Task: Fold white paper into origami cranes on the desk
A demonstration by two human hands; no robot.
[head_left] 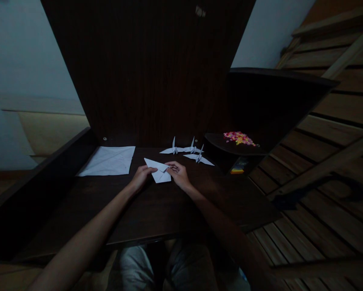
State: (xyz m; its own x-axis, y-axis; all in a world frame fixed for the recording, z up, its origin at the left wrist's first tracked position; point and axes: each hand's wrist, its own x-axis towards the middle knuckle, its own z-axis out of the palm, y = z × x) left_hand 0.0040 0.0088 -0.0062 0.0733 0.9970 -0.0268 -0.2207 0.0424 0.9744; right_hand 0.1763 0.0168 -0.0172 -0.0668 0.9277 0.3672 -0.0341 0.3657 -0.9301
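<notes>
Head view: worn on the person's head, looking from above the trouser legs [135, 264] and across the near edge of the worktop [157, 210].
Facing: forward and down, towards the upright wooden panel [151, 72] behind the worktop.
Forearms [93, 226]: they come in along the bottom of the frame, one on each side, and run away from the lens.
Nearness: trouser legs and forearms closest; the folded paper [162, 174] farther off, a little below mid-frame; the panel beyond.
Breadth: wide, taking in the pale wall [17, 60] at left and slanting wooden slats [329, 226] at right.
</notes>
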